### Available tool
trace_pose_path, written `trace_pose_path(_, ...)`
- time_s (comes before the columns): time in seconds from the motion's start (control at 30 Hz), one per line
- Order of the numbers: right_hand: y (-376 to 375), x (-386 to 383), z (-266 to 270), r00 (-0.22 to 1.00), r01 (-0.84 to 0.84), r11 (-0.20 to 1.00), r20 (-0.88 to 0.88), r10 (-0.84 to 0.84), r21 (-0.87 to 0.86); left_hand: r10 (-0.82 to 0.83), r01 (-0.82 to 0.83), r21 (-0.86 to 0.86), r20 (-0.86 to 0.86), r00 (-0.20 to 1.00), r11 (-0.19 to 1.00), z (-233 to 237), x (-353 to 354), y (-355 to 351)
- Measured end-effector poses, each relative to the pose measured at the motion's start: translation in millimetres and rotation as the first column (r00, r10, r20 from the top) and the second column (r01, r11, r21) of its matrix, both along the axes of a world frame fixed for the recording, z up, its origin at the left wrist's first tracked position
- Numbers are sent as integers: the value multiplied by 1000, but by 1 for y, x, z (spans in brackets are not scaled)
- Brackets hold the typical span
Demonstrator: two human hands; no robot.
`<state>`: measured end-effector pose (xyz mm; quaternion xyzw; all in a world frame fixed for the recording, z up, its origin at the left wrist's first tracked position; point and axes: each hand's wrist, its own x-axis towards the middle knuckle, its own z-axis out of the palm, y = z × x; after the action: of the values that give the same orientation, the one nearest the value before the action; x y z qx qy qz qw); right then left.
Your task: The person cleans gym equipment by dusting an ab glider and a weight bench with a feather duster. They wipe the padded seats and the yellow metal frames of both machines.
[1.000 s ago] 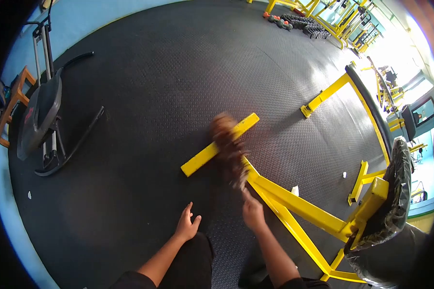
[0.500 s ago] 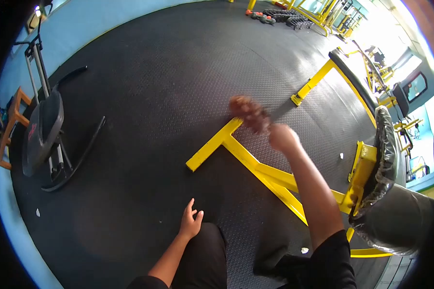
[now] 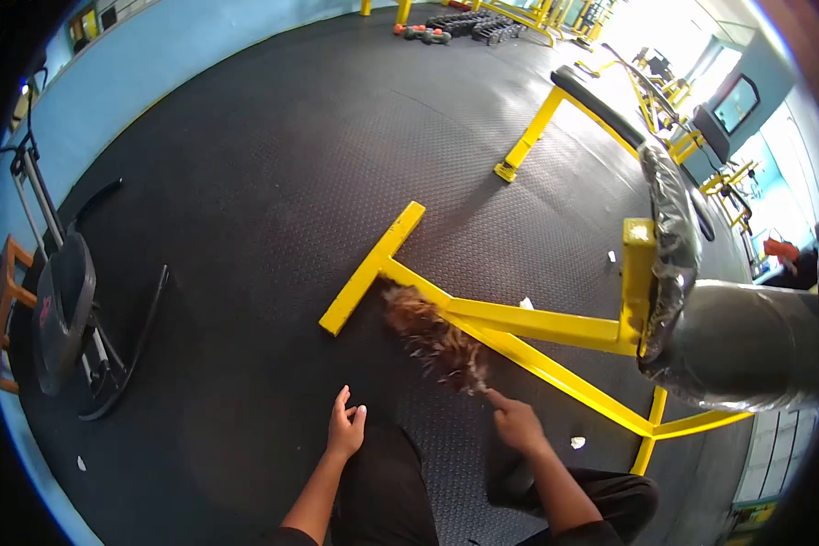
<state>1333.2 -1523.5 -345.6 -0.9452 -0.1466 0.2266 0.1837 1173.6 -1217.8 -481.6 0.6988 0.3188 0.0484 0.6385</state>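
Observation:
A brown feather duster (image 3: 435,341) is held by its handle end in my right hand (image 3: 517,423), whose fingers are wrapped round it. Its feathers lie along the near side of the yellow bench frame (image 3: 482,314), low by the floor, with the far tip close to the T-shaped foot (image 3: 373,268). Above my knee, my left hand (image 3: 346,426) is empty, its fingers apart. Most of the duster's handle is hidden in my right hand.
A padded seat wrapped in plastic (image 3: 746,341) stands at the right. An exercise machine (image 3: 64,300) and a wooden stool (image 3: 14,309) are at the left. Dumbbells (image 3: 464,25) lie at the back. White scraps (image 3: 578,443) dot the black floor (image 3: 246,227).
My right hand has brought the duster down and nearer, from above the yellow frame to its near side. The view has shifted, and my left hand remains above my knee.

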Motion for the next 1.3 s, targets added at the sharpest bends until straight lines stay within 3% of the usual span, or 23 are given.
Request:
trace_pose_path(0.03,4,-8,-10,1000,17,1000,1,-17,3,-29,29,21,-1,1000,999,3,5,-3)
trace_pose_path(0.1,9,-22,-27,989,-121,972,-57,135,202,-73,74,51,-9,997,996,6,8,-12)
trace_pose_path(0.13,11,-23,-16,991,-104,971,-57,119,216,-125,122,199,0,992,972,1,10,-16)
trace_pose_path(0.17,11,-18,-4,952,-290,955,-85,294,61,-177,165,347,1,984,923,-2,13,-17)
trace_pose_path(0.2,15,-13,4,880,-468,880,-139,455,-84,-157,161,327,-40,987,931,-24,9,-20)
trace_pose_path(0.27,5,1,-26,916,-389,918,-134,378,-73,-159,163,97,-45,986,982,14,8,-25)
trace_pose_path(0.33,-5,13,-55,986,-158,986,72,153,59,-203,208,160,-45,978,965,9,-3,-24)
trace_pose_path(0.43,-2,18,-71,991,-94,992,-84,100,79,-198,207,91,-99,975,974,9,-7,-25)
trace_pose_path(0.47,-6,20,-72,993,-63,994,-96,72,89,-226,238,97,-114,967,967,9,-7,-23)
trace_pose_path(0.53,-26,20,-69,969,-244,970,-48,243,-18,-204,213,96,-90,975,972,7,-3,-19)
trace_pose_path(0.6,-65,11,-79,986,-160,986,-54,158,-42,-222,230,100,-83,971,968,11,5,-17)
trace_pose_path(0.67,-110,-6,-89,977,209,976,59,-206,-53,-242,264,136,-158,957,955,35,24,-24)
trace_pose_path(0.73,-155,-41,-105,963,265,962,74,-260,-64,-302,319,160,-124,945,934,32,38,-30)
trace_pose_path(0.87,-227,-84,-85,944,329,929,98,-316,-168,-420,425,182,-69,905,887,28,62,-61)
trace_pose_path(1.0,-367,-93,-46,965,212,898,230,-130,-385,-546,566,169,-150,824,807,31,65,-121)
trace_pose_path(1.1,-459,-116,22,949,316,754,192,-252,-576,-677,684,175,-106,728,708,7,52,-154)
trace_pose_path(1.2,-523,-152,65,851,449,567,136,-508,-691,-745,754,107,-115,657,648,29,41,-195)
trace_pose_path(1.23,-538,-165,67,844,461,560,146,-516,-688,-757,768,112,-131,641,631,33,39,-205)
trace_pose_path(1.3,-561,-185,64,678,651,414,241,-695,-636,-769,780,108,-132,626,616,43,42,-219)
